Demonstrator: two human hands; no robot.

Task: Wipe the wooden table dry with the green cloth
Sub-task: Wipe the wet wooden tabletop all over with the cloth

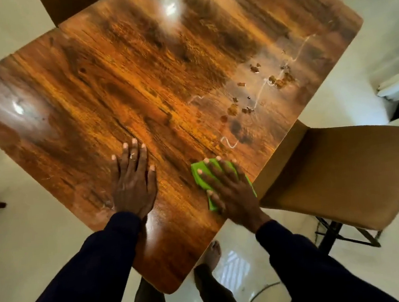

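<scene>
Right hand [231, 193], fingers [214, 172] straight, pressed the green cloth [198, 181] flat near the worktop's [137, 83] right edge; left hand [133, 185], fingers released, apparently braced.

Warm indoor light; two glare spots on glossy table [137, 88]; motion blur, wide-angle edge bending.

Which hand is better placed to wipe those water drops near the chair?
Right, I'd say. The right hand presses the green cloth flat, and the water drops lie ahead of it. The left hand rests bare on the table, farther off.
</scene>
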